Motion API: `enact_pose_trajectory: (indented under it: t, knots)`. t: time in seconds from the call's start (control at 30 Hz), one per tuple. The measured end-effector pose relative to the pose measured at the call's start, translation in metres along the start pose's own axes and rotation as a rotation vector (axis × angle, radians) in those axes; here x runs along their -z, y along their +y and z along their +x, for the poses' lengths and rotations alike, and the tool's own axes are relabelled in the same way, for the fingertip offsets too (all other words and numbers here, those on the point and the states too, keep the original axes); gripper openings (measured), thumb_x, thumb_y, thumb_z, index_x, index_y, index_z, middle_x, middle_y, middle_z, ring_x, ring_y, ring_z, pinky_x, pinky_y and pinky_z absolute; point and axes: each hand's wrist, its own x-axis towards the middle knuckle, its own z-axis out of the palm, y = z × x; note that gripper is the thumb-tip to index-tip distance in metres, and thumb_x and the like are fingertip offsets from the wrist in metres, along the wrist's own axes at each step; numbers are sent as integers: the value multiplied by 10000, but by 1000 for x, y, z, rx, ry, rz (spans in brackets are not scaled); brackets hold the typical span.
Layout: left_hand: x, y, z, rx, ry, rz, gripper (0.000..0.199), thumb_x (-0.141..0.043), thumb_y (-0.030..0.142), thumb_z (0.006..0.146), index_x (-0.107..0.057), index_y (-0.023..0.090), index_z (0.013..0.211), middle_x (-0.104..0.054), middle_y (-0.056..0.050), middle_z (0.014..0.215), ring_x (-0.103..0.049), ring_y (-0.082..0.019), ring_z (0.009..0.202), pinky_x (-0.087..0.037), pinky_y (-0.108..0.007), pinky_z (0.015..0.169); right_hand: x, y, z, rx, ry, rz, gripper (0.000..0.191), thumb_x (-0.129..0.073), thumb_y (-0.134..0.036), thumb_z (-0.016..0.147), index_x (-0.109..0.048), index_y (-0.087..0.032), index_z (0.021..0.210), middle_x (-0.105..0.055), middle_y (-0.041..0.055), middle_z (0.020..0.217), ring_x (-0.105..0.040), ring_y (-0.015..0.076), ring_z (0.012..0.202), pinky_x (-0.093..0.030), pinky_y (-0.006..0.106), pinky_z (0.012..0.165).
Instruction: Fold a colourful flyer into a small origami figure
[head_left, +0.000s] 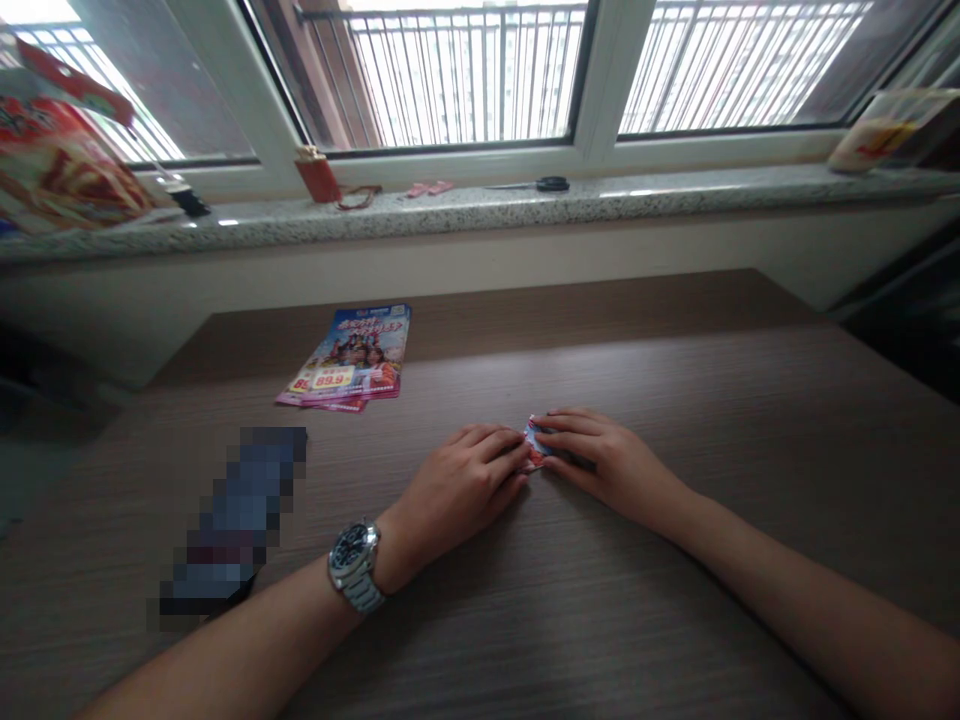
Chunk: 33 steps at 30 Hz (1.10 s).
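Note:
A small folded piece of colourful printed paper [534, 447] lies on the brown table, between my two hands. My left hand [465, 482], with a metal watch [354, 562] on its wrist, presses its fingers on the paper's left side and covers part of it. From the right, my right hand [604, 458] rests its fingertips on the paper's other side. Several printed flyers [356, 355] lie in a loose stack beyond my left hand.
A pixelated dark flat object [244, 520] lies on the table [712, 370] at left. On the stone windowsill [465, 212] are a red item [318, 176], scissors [551, 184], pink pieces [430, 188] and a large food package [64, 160].

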Motion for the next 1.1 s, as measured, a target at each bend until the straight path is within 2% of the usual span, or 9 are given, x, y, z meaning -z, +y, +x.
enact_pose_trajectory:
  t: [0.2,0.77,1.1]
  knots:
    - [0,-1,1,18,14,-6,282,-525,304,1033,-645,200,1265,-675,-64,1277,-622,-243,1160,-510,-433,1022,1,-1,-1,13,-13,-18,229,-635,-292,974,-737,-233,1170,-705,85,1303,-633,270,1225,-516,477,1060]
    - [-1,-2,1,44,57,-64,259,-537,271,1025,-665,200,1239,-699,-82,1221,-652,-234,1105,-533,-421,974,3,-3,0,5,-2,4,213,-648,-301,959,-738,-269,1149,-698,94,1273,-647,269,1183,-535,469,1017]
    - [0,-2,0,29,42,-72,256,-537,278,1022,-667,207,1232,-686,-83,1222,-639,-244,1109,-540,-429,968,2,-3,-1,-12,1,10,217,-662,-294,948,-736,-262,1149,-692,104,1279,-654,262,1175,-534,453,1014]
